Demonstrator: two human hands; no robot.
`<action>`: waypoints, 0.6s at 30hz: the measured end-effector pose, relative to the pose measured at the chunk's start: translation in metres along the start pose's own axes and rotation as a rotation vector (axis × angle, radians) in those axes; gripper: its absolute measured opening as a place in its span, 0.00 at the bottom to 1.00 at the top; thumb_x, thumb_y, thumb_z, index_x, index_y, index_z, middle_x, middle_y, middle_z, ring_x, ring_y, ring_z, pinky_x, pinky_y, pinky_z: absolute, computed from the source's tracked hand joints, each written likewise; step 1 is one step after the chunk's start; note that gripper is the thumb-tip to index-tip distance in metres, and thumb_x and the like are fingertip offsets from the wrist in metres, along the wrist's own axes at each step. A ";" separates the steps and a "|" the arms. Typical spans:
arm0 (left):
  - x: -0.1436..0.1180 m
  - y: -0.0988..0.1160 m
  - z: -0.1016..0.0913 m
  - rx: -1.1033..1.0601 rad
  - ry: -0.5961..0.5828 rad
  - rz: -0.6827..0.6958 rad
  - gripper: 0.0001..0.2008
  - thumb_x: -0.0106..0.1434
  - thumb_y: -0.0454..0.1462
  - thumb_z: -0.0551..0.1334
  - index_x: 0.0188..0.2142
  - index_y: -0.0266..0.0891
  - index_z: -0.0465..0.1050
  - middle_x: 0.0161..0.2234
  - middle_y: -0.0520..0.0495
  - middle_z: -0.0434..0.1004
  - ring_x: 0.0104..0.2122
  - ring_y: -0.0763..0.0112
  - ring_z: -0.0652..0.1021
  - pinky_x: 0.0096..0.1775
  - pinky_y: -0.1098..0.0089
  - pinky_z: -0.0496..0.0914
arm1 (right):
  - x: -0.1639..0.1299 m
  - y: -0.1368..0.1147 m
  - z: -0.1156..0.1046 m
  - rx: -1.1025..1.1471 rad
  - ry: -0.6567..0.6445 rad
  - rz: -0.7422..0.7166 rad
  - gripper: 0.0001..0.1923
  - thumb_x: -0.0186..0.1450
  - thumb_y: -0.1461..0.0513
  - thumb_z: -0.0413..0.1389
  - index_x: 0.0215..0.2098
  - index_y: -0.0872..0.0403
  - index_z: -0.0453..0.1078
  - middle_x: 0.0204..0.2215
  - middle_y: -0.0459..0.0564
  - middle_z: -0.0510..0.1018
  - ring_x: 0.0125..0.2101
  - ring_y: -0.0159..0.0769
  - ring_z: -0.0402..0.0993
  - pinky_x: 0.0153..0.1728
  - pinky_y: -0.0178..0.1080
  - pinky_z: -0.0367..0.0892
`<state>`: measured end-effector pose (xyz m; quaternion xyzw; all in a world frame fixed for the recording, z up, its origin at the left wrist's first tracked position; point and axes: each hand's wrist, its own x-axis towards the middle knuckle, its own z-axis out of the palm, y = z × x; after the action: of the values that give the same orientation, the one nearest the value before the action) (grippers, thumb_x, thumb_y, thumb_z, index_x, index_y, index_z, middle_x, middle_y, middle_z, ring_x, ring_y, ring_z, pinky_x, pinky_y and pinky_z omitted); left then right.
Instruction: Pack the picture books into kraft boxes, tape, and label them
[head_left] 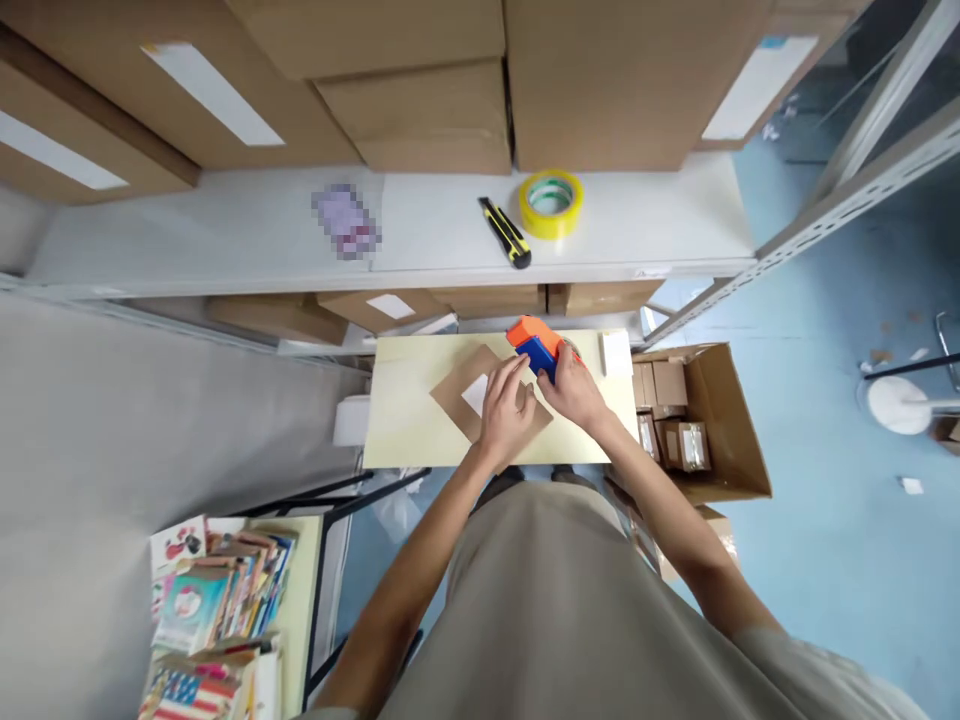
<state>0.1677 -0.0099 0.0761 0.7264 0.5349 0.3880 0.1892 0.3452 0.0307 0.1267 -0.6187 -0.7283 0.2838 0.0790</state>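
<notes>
My right hand (574, 393) is wrapped around the handle of an orange and blue tape dispenser (537, 350), lifted over the pale yellow table (397, 400). Close to the dispenser's blue side is my left hand (504, 405), its thumb apart from its slightly bent fingers; I see nothing held in it. Whether its fingertips touch the dispenser is hard to make out. Under both hands lies a flat brown cardboard mailer (456, 392), turned at an angle, with a white label (475, 393) partly covered by my left hand.
On the shelf (435, 225) ahead are a utility knife (506, 233) and a yellow tape roll (551, 204), before large cartons (420, 115). A white box (616, 354) is at the table's right corner. An open carton (724, 420) holds small boxes; books (225, 590) are stacked lower left.
</notes>
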 end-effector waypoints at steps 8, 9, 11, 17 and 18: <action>0.125 -0.034 -0.086 0.044 0.191 0.052 0.29 0.81 0.36 0.52 0.77 0.41 0.69 0.75 0.34 0.73 0.77 0.56 0.72 0.78 0.54 0.68 | 0.120 -0.128 -0.044 -0.225 0.307 -0.204 0.24 0.80 0.64 0.44 0.69 0.69 0.63 0.55 0.75 0.83 0.56 0.62 0.82 0.65 0.59 0.71; 0.133 -0.039 -0.094 0.042 0.186 0.050 0.30 0.80 0.34 0.51 0.78 0.41 0.68 0.75 0.35 0.73 0.77 0.57 0.72 0.78 0.55 0.68 | 0.138 -0.138 -0.046 -0.266 0.339 -0.204 0.25 0.80 0.65 0.44 0.70 0.69 0.63 0.56 0.75 0.83 0.58 0.62 0.82 0.67 0.61 0.69; 0.138 -0.049 -0.108 0.038 0.181 0.039 0.32 0.79 0.33 0.50 0.78 0.40 0.67 0.75 0.35 0.73 0.77 0.59 0.73 0.78 0.56 0.68 | 0.170 -0.154 -0.045 -0.316 0.390 -0.206 0.26 0.79 0.67 0.45 0.71 0.70 0.65 0.58 0.77 0.83 0.61 0.63 0.80 0.70 0.63 0.66; 0.093 -0.069 -0.114 0.005 0.111 -0.001 0.28 0.80 0.36 0.53 0.76 0.41 0.70 0.72 0.33 0.77 0.72 0.55 0.78 0.73 0.53 0.74 | 0.225 -0.173 -0.032 -0.358 0.402 -0.174 0.31 0.78 0.70 0.44 0.76 0.76 0.64 0.64 0.81 0.80 0.69 0.62 0.74 0.76 0.65 0.59; 0.081 -0.074 -0.109 0.004 0.083 -0.017 0.28 0.80 0.36 0.53 0.76 0.42 0.70 0.71 0.33 0.78 0.72 0.54 0.79 0.73 0.52 0.75 | 0.226 -0.173 -0.030 -0.354 0.415 -0.179 0.33 0.79 0.68 0.44 0.78 0.75 0.61 0.66 0.81 0.78 0.70 0.62 0.73 0.77 0.66 0.58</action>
<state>0.0473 0.0762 0.1228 0.7056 0.5492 0.4149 0.1685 0.1611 0.2409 0.1866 -0.6011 -0.7864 0.0116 0.1418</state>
